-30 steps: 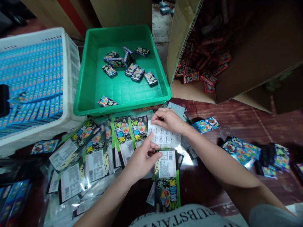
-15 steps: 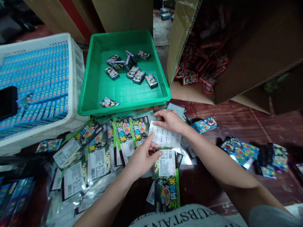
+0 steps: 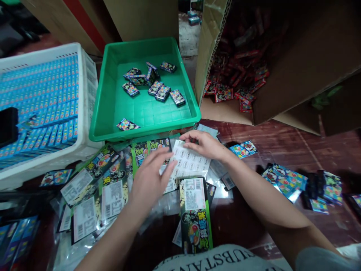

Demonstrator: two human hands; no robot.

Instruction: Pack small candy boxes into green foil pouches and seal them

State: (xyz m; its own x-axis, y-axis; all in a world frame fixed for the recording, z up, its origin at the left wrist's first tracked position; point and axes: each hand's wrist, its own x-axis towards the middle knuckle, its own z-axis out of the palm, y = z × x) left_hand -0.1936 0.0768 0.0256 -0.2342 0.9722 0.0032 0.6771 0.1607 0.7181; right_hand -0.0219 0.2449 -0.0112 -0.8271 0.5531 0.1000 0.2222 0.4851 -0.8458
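1. White plastic crate (image 3: 91, 75), far left, with rows of small blue boxes (image 3: 42, 88) inside.
2. Green rectangular plastic tray (image 3: 149, 111), right of the crate; small dark printed boxes (image 3: 177, 98) lie in it.
3. Open brown cardboard box (image 3: 296, 79), right of the tray, with small red packets (image 3: 224, 93) inside.
4. White sheet of round stickers (image 3: 190, 162), before the tray, behind a black-and-green rectangular pack (image 3: 196, 227).
5. Flat black-and-green printed packs (image 3: 114, 175), left of the sheet.

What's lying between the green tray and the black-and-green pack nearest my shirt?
In the head view, mainly the white label sheet and your right hand.
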